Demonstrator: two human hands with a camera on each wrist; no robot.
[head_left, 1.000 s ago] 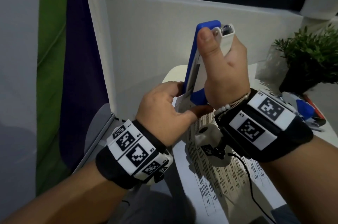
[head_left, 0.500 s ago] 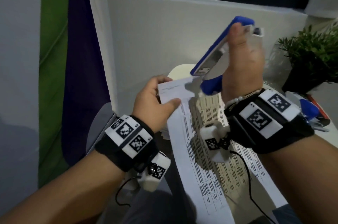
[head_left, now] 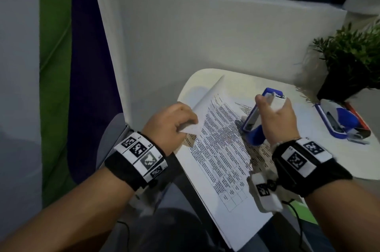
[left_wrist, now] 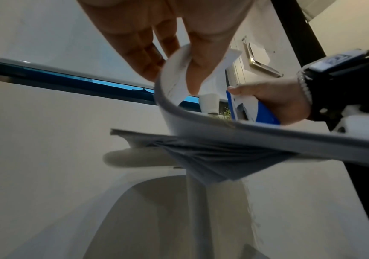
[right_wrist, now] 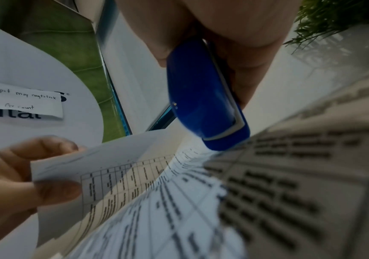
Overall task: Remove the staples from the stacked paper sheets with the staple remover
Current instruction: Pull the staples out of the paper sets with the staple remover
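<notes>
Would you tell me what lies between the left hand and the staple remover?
Only the printed paper sheets, as the head view shows.

Lighting dim, cool, even. Soft shadows lie on the bench (head_left: 308, 120). Right wrist view: nearest printed sheets (right_wrist: 289, 184) blurred; straight edges bowed.

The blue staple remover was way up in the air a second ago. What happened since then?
The right hand brought the staple remover down from up high; its blue end is now low over the papers. The left hand, which pinched the stack's corner beside the tool, peeled the top sheet back to the left and still pinches it. The right hand still grips the tool; the plant stayed put.
</notes>
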